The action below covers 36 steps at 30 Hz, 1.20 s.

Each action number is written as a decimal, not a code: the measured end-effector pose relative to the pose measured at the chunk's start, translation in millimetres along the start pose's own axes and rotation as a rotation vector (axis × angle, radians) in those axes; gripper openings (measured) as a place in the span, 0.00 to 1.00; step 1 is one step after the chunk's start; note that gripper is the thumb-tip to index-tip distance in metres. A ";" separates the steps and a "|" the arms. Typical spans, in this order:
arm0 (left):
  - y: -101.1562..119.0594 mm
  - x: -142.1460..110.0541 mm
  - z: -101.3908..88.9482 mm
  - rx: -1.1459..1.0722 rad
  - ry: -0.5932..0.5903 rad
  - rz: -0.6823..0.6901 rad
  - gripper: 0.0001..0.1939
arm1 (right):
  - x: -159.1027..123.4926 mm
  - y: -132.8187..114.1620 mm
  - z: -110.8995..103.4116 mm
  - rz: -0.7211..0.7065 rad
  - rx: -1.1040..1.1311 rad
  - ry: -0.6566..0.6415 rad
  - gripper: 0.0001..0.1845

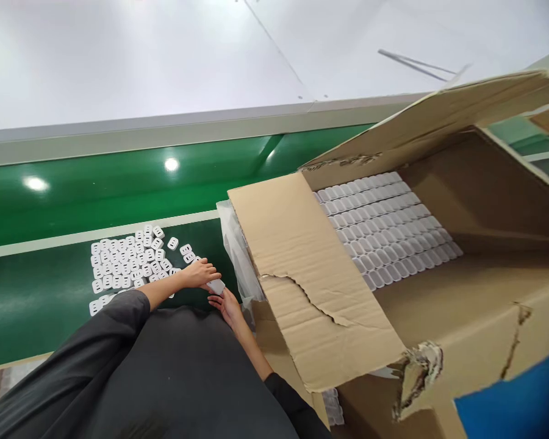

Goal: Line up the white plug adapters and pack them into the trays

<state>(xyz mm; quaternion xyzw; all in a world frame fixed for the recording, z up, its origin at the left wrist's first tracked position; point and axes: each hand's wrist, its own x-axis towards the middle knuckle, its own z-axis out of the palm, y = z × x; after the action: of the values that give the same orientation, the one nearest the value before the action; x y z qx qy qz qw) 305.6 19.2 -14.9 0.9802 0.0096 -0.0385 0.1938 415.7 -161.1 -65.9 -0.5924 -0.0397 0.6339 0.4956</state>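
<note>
In front of my body, a white rounded plastic piece [216, 286] sits between my two hands. My left hand [199, 274] is closed at the piece's left end, its fingers bent over it. From the other side my right hand [229, 306] grips the same piece, fingers curled. Several small white plastic housings with dark slots [125, 259] lie grouped on the dark green work surface [36, 311], left of my hands. A few looser housings [186, 250] are just beyond my left hand.
At right stands a large open cardboard box [498, 286], holding rows of white rounded pieces [384, 228]. Its torn flap [311, 262] reaches toward my right arm, with clear plastic film [238, 244] beside it. Tweezers [414, 64] lie on the white shelf [165, 61] beyond.
</note>
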 end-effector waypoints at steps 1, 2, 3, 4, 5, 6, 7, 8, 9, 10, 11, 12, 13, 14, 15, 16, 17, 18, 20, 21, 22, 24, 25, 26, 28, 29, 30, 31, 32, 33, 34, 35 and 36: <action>-1.0 1.3 2.9 0.026 -0.012 -0.003 0.21 | -1.9 -0.5 -2.6 -0.032 -0.046 0.055 0.20; -1.7 2.4 5.9 0.054 -0.024 -0.014 0.20 | -3.5 -1.4 -4.4 -0.068 -0.098 0.108 0.20; -2.2 3.6 9.1 0.084 -0.035 -0.032 0.18 | -4.7 -2.9 -5.2 -0.108 -0.156 0.156 0.21; -2.3 4.8 12.1 0.113 -0.044 -0.055 0.16 | -5.3 -4.9 -5.0 -0.154 -0.217 0.198 0.22; -2.2 6.2 14.9 0.140 -0.052 -0.078 0.14 | -5.2 -7.4 -3.5 -0.205 -0.279 0.231 0.24; -1.9 7.6 17.2 0.165 -0.060 -0.099 0.11 | -4.3 -10.3 -0.9 -0.258 -0.342 0.253 0.25; -1.6 8.9 19.0 0.186 -0.067 -0.114 0.10 | -2.7 -13.5 2.7 -0.309 -0.404 0.263 0.26; -1.5 9.8 19.9 0.202 -0.075 -0.125 0.09 | -0.4 -16.7 7.1 -0.353 -0.464 0.263 0.27; -1.6 10.2 20.0 0.215 -0.081 -0.131 0.10 | 2.5 -19.7 12.0 -0.388 -0.521 0.254 0.28; -2.1 9.7 19.3 0.225 -0.087 -0.135 0.10 | 5.7 -22.5 16.8 -0.415 -0.576 0.242 0.28; -2.9 8.2 17.7 0.232 -0.090 -0.137 0.12 | 9.0 -24.7 21.4 -0.434 -0.629 0.230 0.29; -4.1 5.8 15.3 0.235 -0.092 -0.136 0.16 | 12.1 -26.5 25.3 -0.448 -0.678 0.219 0.30; -5.7 2.6 12.4 0.234 -0.093 -0.130 0.21 | 14.7 -27.9 28.5 -0.458 -0.725 0.210 0.30; -7.5 -1.2 9.2 0.230 -0.093 -0.121 0.27 | 16.7 -29.0 30.7 -0.465 -0.770 0.201 0.29; -9.5 -5.2 5.8 0.225 -0.092 -0.110 0.32 | 17.9 -29.8 32.2 -0.470 -0.814 0.192 0.28; -11.8 -9.2 2.4 0.218 -0.090 -0.102 0.36 | 18.4 -30.5 33.1 -0.476 -0.856 0.184 0.27; -14.5 -12.9 -0.7 0.212 -0.087 -0.099 0.38 | 18.4 -31.3 33.5 -0.483 -0.896 0.179 0.26; -17.5 -15.9 -3.6 0.207 -0.082 -0.103 0.39 | 18.2 -32.1 33.7 -0.492 -0.935 0.177 0.25; -24.6 -19.6 -8.1 0.195 -0.075 -0.129 0.36 | 17.9 -34.1 33.5 -0.509 -1.005 0.185 0.24; -28.4 -20.4 -9.8 0.189 -0.074 -0.146 0.34 | 18.3 -35.1 33.3 -0.515 -1.035 0.191 0.25; -32.4 -20.6 -11.3 0.182 -0.076 -0.164 0.31 | 19.0 -36.1 32.8 -0.518 -1.060 0.196 0.26; -39.8 -20.3 -14.1 0.166 -0.083 -0.196 0.28 | 21.6 -37.7 31.4 -0.517 -1.093 0.193 0.29; -43.1 -20.2 -15.6 0.158 -0.087 -0.210 0.27 | 23.0 -38.4 30.4 -0.514 -1.100 0.184 0.30; -46.1 -20.3 -17.2 0.149 -0.094 -0.222 0.27 | 24.5 -38.8 29.4 -0.513 -1.101 0.172 0.30; -50.9 -21.8 -20.7 0.130 -0.112 -0.241 0.27 | 26.9 -39.4 28.6 -0.522 -1.087 0.145 0.28; -52.8 -23.2 -22.4 0.119 -0.124 -0.249 0.28 | 27.9 -39.4 29.4 -0.533 -1.075 0.135 0.27; -54.5 -25.2 -24.0 0.108 -0.136 -0.257 0.28 | 28.8 -39.3 31.3 -0.545 -1.061 0.129 0.25; -56.0 -27.7 -25.6 0.098 -0.149 -0.266 0.28 | 29.8 -38.8 34.6 -0.557 -1.047 0.127 0.24; -57.4 -30.8 -27.1 0.087 -0.160 -0.277 0.28 | 30.8 -38.0 39.4 -0.565 -1.032 0.126 0.23; -58.5 -34.2 -28.6 0.077 -0.170 -0.290 0.28 | 31.8 -37.0 45.7 -0.569 -1.017 0.125 0.23; -59.5 -38.0 -30.4 0.068 -0.178 -0.303 0.28 | 32.7 -35.7 53.1 -0.571 -1.002 0.121 0.23; -60.1 -41.9 -32.4 0.059 -0.184 -0.317 0.28 | 33.3 -34.4 61.4 -0.571 -0.986 0.111 0.24; -60.3 -45.6 -34.8 0.051 -0.187 -0.329 0.27 | 33.4 -33.3 70.0 -0.572 -0.970 0.095 0.25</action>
<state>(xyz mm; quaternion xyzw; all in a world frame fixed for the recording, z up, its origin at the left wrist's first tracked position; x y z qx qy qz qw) 260.5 88.0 -2.0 0.9622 0.1507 -0.1608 0.1602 386.2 -84.1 -47.9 -0.7458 -0.4632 0.3561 0.3201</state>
